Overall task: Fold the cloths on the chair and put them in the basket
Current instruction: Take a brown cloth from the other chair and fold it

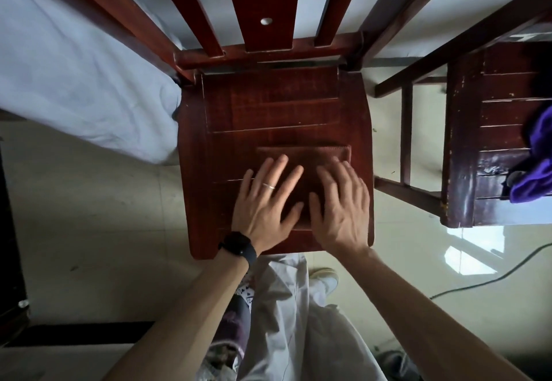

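The left hand [265,204] and right hand [340,207] lie flat, fingers spread, on the folded brown cloth [310,155] at lower centre; smoothing outward evenly should set its creases.

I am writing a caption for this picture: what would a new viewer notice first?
The left hand and the right hand lie flat on a folded brown cloth at the front of the red-brown chair seat. At the right edge, a purple cloth lies on a second chair.

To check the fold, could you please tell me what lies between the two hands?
In the head view, a strip of the folded brown cloth shows between the left hand and the right hand.
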### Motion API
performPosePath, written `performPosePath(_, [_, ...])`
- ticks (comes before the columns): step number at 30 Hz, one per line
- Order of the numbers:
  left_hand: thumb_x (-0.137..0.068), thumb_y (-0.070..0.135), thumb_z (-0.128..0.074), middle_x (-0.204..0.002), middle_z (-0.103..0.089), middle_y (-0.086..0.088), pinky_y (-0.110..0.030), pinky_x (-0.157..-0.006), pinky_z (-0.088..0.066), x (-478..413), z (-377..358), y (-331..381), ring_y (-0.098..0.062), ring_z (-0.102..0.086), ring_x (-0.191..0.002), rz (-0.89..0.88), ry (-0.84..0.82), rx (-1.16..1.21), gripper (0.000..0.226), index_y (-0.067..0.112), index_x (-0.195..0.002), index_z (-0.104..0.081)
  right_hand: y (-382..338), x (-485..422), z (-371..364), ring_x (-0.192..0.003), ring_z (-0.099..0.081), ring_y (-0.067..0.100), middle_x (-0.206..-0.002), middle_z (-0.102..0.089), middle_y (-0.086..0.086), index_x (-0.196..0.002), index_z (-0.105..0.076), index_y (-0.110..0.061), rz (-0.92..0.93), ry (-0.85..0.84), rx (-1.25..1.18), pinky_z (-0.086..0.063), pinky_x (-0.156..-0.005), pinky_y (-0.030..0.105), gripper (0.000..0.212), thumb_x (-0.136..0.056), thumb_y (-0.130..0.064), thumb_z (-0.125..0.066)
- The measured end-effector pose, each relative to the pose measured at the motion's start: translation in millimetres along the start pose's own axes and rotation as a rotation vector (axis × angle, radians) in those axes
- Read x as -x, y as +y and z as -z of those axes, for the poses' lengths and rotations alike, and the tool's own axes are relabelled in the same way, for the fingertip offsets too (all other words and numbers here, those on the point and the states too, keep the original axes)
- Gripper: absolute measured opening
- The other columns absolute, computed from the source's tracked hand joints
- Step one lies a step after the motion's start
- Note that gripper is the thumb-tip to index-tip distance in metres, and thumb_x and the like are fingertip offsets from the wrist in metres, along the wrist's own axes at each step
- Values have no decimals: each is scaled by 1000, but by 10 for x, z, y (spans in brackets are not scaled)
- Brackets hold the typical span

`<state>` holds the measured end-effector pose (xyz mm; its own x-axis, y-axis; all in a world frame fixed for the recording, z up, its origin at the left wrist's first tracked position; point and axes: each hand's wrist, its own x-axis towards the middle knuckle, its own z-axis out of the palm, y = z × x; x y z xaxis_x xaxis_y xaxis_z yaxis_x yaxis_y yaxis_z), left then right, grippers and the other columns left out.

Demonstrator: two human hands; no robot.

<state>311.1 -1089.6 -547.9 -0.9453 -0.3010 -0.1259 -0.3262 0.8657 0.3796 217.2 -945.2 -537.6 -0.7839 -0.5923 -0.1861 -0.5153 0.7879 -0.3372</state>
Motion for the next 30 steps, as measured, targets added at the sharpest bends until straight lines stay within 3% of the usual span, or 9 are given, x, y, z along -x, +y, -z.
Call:
performPosePath(3, [-94,54,-43,-164,-11,1,-56,-118,-16,-29,-138,-1,-23,-9,-152,17,-127,-95,66,31,-154,-26,70,11,-142,-154,-10,20,-166,-17,1,-155,-29,-28,0,-152,75,-16,-121,55,58,-100,-41,-42])
performPosePath(9, [-90,67,-40,-165,-3,5,-55,-119,-1,-63,-281,-254,-18,0,-152,-9,-177,-133,73,40,-154,-16,343,-19,-287,-154,-1,17,-167,-8,3,-158,-18,-34,69,-179,136,-4,-121,55,67,-98,-57,-39])
performPosePath(15, [-91,70,-33,-165,6,-4,-57,-117,0,55,-214,-270,-26,3,-152,277,-160,-101,78,34,-156,-9,235,112,-212,-154,2,27,-167,-1,13,-160,-10,-22,-219,-142,74,-1,-121,51,83,-95,-66,-39])
performPosePath(17, [-94,62,-39,-165,1,-11,-55,-117,-11,92,-97,-268,-31,-6,-151,436,-83,23,76,29,-157,-12,234,142,-85,-153,-6,30,-166,-8,15,-158,-19,-15,-278,-116,14,-10,-121,52,79,-97,-59,-43])
performPosePath(19, [-93,51,-53,-160,-16,-16,-44,-112,-31,64,51,-217,-31,-25,-145,533,12,212,75,23,-155,-21,209,110,63,-144,-27,31,-157,-28,15,-151,-35,-11,-372,-31,-126,-28,-115,50,70,-95,-51,-50])
performPosePath(22, [-88,34,-68,-138,-47,-11,-29,-94,-46,-84,222,-119,-20,-52,-120,721,54,472,64,17,-144,-41,141,-66,263,-116,-50,22,-130,-53,6,-137,-49,-14,-613,-32,-480,-40,-95,30,53,-93,-39,-61])
performPosePath(24, [-85,30,-73,-124,-58,-4,-31,-90,-50,-207,279,-96,-17,-60,-108,889,-4,609,57,17,-135,-50,132,-225,321,-107,-57,19,-115,-57,-1,-132,-51,-15,-765,-135,-627,-42,-87,26,50,-91,-37,-67])
performPosePath(27, [-83,25,-76,-112,-65,-1,-27,-85,-46,-354,336,-92,-17,-63,-103,1085,-119,731,51,16,-127,-53,177,-393,304,-107,-63,22,-107,-63,-5,-127,-54,-17,-884,-243,-687,-52,-94,37,53,-84,-40,-74])
performPosePath(30, [-83,22,-76,-107,-65,0,-27,-87,-44,-430,388,-110,-17,-61,-101,1138,-186,772,44,10,-122,-62,228,-452,307,-106,-64,23,-108,-66,-2,-125,-59,-18,-893,-348,-675,-53,-95,40,52,-81,-40,-76])
